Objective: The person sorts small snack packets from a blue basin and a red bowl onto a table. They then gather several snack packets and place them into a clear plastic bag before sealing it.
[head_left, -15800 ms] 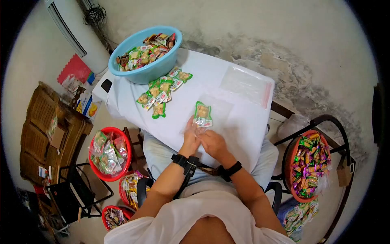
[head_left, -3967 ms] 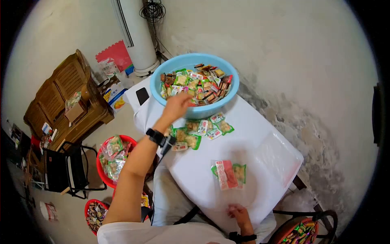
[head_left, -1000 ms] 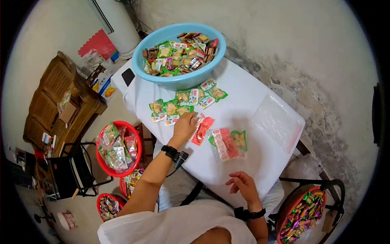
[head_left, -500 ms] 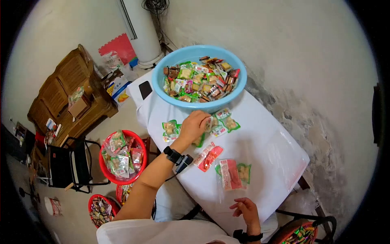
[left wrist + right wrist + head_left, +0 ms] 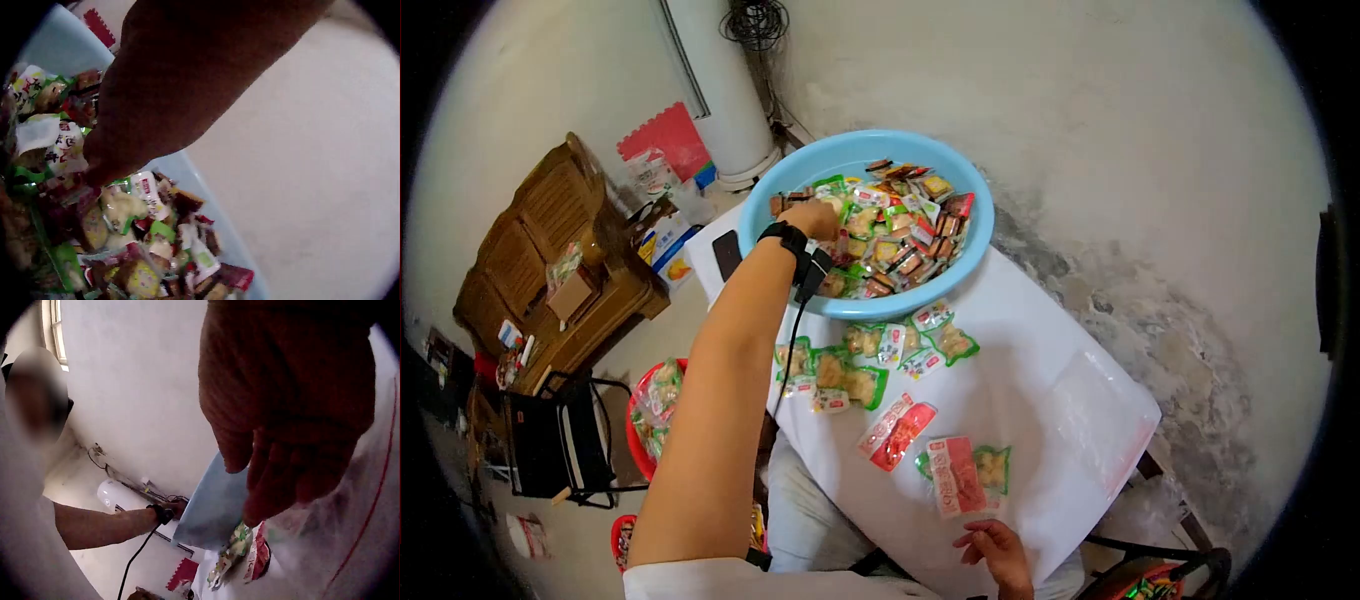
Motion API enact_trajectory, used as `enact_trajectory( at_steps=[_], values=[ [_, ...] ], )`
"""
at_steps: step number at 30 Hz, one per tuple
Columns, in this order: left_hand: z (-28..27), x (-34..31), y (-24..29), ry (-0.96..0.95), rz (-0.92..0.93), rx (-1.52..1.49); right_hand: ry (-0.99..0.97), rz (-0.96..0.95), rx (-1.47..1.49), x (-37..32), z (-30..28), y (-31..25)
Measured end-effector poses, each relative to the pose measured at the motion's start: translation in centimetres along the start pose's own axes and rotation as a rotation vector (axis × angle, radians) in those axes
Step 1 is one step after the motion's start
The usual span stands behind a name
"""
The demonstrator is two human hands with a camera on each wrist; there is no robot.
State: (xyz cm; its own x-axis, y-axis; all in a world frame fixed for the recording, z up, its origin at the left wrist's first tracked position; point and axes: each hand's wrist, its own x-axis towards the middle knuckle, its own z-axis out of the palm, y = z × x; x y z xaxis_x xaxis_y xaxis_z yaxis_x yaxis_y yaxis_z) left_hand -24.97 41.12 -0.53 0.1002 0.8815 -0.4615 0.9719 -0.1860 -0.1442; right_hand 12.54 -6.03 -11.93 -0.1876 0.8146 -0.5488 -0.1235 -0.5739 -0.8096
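Note:
The left hand (image 5: 812,220) reaches into the light-blue basin (image 5: 975,255), among many wrapped snacks. In the left wrist view the hand (image 5: 150,100) touches the pile near a purple packet (image 5: 72,197); its fingertips are partly hidden, and whether it grips anything cannot be told. Loosely bent and holding nothing, the right hand (image 5: 997,555) hovers at the table's near edge. Just beyond it, a red-and-white packet (image 5: 956,478) and a green-edged packet (image 5: 993,468) lie with a clear bag. Another red-and-white packet (image 5: 897,432) lies to their left.
Several green-edged packets (image 5: 865,385) lie on the white-covered table (image 5: 1040,400) below the basin. Clear bags (image 5: 1105,415) are at the table's right side, a black phone (image 5: 727,255) at its left corner. Red tubs (image 5: 640,440) of packets stand on the floor.
From the green-edged packets on the table, the left hand has moved up into the basin. A second red-and-white packet, absent from the table earlier, lies there. The right hand stays near the bag.

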Motion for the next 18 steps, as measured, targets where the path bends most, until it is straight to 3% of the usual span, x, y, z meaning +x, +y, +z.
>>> enact_trajectory(
  at_steps=[1,3,5,7,8,9,11,13,15,18],
  values=[
    [1.4,2.0,-0.5,0.004,0.009,0.002,0.009,-0.003,0.002,-0.1,-0.1,-0.2],
    [5.2,6.0,-2.1,0.247,-0.063,-0.026,-0.040,0.076,0.000,-0.9,-0.3,-1.0],
    [5.9,8.3,-2.7,0.236,-0.050,0.015,0.006,0.017,0.007,-0.6,-0.1,-0.9],
    [6.1,9.8,-3.8,0.153,0.067,0.348,0.038,-0.034,0.016,-0.4,-0.3,-0.9],
    [2.7,4.8,-1.7,0.254,0.088,-0.012,0.032,-0.026,0.014,-0.2,-0.6,-0.9],
    [2.4,4.5,-1.6,0.251,0.083,-0.010,0.026,-0.020,0.012,-0.1,-0.8,-1.0],
    [2.3,4.4,-1.9,0.562,-0.023,-0.055,0.010,-0.043,0.019,0.3,-1.0,-1.0],
    [2.2,4.9,-2.2,0.656,-0.087,-0.025,-0.006,-0.063,0.025,0.7,-1.1,-1.0],
    [1.8,4.2,-2.3,1.129,-0.013,-0.301,-0.026,-0.081,0.062,0.9,-1.2,-1.0],
    [0.3,2.2,-2.0,1.266,-0.047,-0.534,-0.016,-0.082,0.053,0.6,-1.1,-1.4]
  ],
)
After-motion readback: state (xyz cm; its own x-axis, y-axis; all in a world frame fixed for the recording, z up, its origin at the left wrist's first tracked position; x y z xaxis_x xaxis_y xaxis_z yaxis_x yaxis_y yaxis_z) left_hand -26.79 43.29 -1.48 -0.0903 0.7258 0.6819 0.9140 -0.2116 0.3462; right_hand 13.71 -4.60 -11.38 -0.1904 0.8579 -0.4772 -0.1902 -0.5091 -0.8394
